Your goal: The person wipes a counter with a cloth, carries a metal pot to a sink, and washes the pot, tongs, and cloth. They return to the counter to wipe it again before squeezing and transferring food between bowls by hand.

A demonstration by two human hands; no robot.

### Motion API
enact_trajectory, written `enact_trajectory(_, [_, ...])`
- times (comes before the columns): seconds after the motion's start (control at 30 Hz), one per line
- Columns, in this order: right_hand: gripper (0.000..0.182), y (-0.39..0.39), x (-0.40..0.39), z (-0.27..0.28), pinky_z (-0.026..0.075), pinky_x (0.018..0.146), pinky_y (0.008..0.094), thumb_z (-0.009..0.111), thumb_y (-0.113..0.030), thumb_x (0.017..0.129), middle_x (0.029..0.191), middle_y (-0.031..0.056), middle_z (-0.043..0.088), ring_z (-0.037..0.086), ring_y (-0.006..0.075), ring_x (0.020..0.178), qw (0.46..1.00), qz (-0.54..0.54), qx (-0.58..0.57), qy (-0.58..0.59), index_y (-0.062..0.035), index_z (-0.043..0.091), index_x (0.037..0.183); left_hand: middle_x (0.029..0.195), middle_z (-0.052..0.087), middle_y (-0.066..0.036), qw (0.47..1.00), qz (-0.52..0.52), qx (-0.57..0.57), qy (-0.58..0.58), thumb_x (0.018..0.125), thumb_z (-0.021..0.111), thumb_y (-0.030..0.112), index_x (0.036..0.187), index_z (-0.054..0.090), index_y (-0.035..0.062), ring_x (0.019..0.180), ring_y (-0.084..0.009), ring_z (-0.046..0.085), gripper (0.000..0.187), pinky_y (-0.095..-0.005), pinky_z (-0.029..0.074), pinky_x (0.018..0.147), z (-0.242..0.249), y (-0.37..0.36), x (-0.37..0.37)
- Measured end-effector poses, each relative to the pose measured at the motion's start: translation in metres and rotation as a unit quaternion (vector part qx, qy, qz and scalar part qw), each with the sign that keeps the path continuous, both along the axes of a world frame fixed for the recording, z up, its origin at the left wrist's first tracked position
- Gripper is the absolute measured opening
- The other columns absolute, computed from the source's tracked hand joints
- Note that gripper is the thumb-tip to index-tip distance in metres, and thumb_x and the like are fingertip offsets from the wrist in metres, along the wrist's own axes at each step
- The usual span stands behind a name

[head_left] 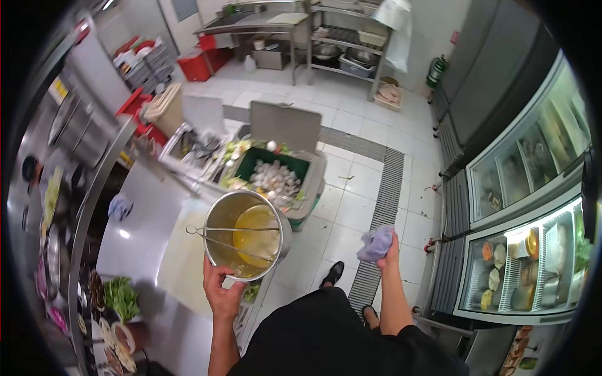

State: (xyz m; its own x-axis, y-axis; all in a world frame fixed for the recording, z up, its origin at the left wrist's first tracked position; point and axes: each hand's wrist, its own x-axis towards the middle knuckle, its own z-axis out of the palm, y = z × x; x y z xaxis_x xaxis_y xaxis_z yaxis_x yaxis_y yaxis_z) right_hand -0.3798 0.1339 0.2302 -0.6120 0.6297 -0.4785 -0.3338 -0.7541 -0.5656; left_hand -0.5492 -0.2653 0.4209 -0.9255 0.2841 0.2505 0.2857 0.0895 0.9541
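My left hand grips the near-left rim of a deep stainless steel pot. Yellow liquid that looks like beaten egg lies in the bottom of the pot. Across its mouth rests a metal utensil with two thin arms joined at a looped end, like tongs. My right hand, held out over the floor to the right, is closed around a crumpled lavender cloth.
Beyond the pot, a lidded bin stands open, holding eggshells and vegetable scraps. A steel counter with a cutting board and leafy greens runs along the left. Open-doored fridges line the right. A drain grate crosses the tiled floor.
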Motion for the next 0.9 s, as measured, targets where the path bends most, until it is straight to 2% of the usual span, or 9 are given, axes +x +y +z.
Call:
enact_trajectory(0.27, [0.043, 0.119, -0.038, 0.014, 0.057, 0.067, 0.0448, 0.051, -0.045, 0.092, 0.091, 0.012, 0.064, 0.066, 0.0284, 0.077, 0.995, 0.073, 0.002, -0.067, -0.0046, 0.057, 0.108, 0.143, 0.033, -0.016, 0.998, -0.059, 0.011, 0.0, 0.065, 0.067, -0.011, 0.089, 0.054, 0.0021, 0.119, -0.0252, 0.051, 0.03, -0.0334, 0.052, 0.09, -0.012, 0.2, -0.099])
enact_trajectory(0.5, [0.034, 0.253, -0.112, -0.007, 0.055, 0.074, 0.0377, 0.057, -0.032, 0.092, 0.093, 0.0107, 0.066, 0.066, 0.023, 0.083, 0.962, 0.156, 0.115, -0.192, -0.0019, 0.059, 0.108, 0.148, 0.028, -0.017, 0.998, 0.024, 0.035, 0.039, 0.068, 0.063, -0.014, 0.096, 0.056, 0.0008, 0.117, -0.0227, 0.053, 0.032, -0.0313, 0.048, 0.094, -0.025, 0.291, -0.2])
enact_trajectory(0.6, [0.049, 0.328, -0.102, -0.082, 0.052, 0.083, 0.0373, 0.057, -0.04, 0.089, 0.102, 0.0183, 0.066, 0.066, 0.0306, 0.09, 0.803, 0.285, 0.308, -0.423, 0.0043, 0.06, 0.11, 0.139, 0.037, -0.012, 0.991, 0.113, 0.008, 0.07, 0.071, 0.057, -0.014, 0.097, 0.054, 0.0012, 0.105, -0.0164, 0.056, 0.031, -0.0269, 0.048, 0.087, -0.032, 0.33, -0.261])
enact_trajectory(0.67, [0.065, 0.372, -0.063, -0.131, 0.043, 0.098, 0.0399, 0.053, -0.05, 0.087, 0.12, 0.0286, 0.058, 0.056, 0.0399, 0.113, 0.622, 0.39, 0.372, -0.568, 0.0059, 0.056, 0.121, 0.141, 0.036, -0.012, 0.989, 0.123, 0.015, 0.076, 0.074, 0.061, -0.013, 0.097, 0.053, 0.0009, 0.103, -0.0155, 0.057, 0.028, -0.0256, 0.049, 0.084, -0.039, 0.355, -0.311])
enact_trajectory(0.7, [0.061, 0.407, 0.002, -0.218, 0.045, 0.092, 0.0408, 0.057, -0.047, 0.086, 0.114, 0.0249, 0.062, 0.058, 0.0365, 0.106, 0.469, 0.45, 0.518, -0.557, 0.0067, 0.059, 0.115, 0.141, 0.036, -0.011, 0.983, 0.125, 0.036, 0.129, 0.076, 0.065, -0.01, 0.096, 0.052, 0.0007, 0.101, -0.0148, 0.058, 0.026, -0.0254, 0.05, 0.083, -0.039, 0.374, -0.339])
enact_trajectory(0.73, [0.06, 0.404, -0.018, -0.151, 0.044, 0.093, 0.04, 0.058, -0.044, 0.086, 0.124, 0.0234, 0.057, 0.055, 0.0332, 0.114, 0.501, 0.47, 0.424, -0.589, 0.005, 0.057, 0.12, 0.141, 0.036, -0.011, 0.982, 0.133, 0.041, 0.126, 0.076, 0.065, -0.01, 0.096, 0.052, 0.0007, 0.101, -0.0148, 0.058, 0.026, -0.0254, 0.05, 0.083, -0.041, 0.393, -0.368])
enact_trajectory(0.77, [0.058, 0.421, 0.001, -0.151, 0.044, 0.094, 0.0393, 0.059, -0.042, 0.086, 0.126, 0.021, 0.056, 0.052, 0.0293, 0.118, 0.616, 0.453, 0.313, -0.563, 0.0029, 0.057, 0.122, 0.143, 0.034, -0.014, 0.982, 0.165, 0.032, 0.089, 0.074, 0.066, -0.011, 0.096, 0.054, 0.0006, 0.107, -0.0171, 0.056, 0.028, -0.0277, 0.049, 0.087, -0.043, 0.406, -0.392])
enact_trajectory(0.83, [0.053, 0.427, -0.005, -0.104, 0.045, 0.088, 0.038, 0.058, -0.04, 0.087, 0.109, 0.0157, 0.065, 0.057, 0.0237, 0.105, 0.687, 0.348, 0.166, -0.616, 0.0017, 0.057, 0.119, 0.141, 0.037, -0.015, 0.977, 0.203, 0.03, 0.065, 0.071, 0.067, -0.011, 0.094, 0.055, -0.0006, 0.11, -0.0198, 0.055, 0.028, -0.0285, 0.049, 0.087, -0.037, 0.442, -0.442])
enact_trajectory(0.9, [0.051, 0.429, -0.052, -0.027, 0.046, 0.083, 0.0397, 0.057, -0.04, 0.089, 0.105, 0.0128, 0.065, 0.06, 0.0232, 0.098, 0.706, 0.333, 0.202, -0.592, 0.0014, 0.056, 0.118, 0.137, 0.04, -0.013, 0.975, 0.212, 0.02, 0.061, 0.071, 0.067, -0.011, 0.093, 0.054, -0.0011, 0.109, -0.0199, 0.056, 0.027, -0.0281, 0.05, 0.086, -0.035, 0.476, -0.492])
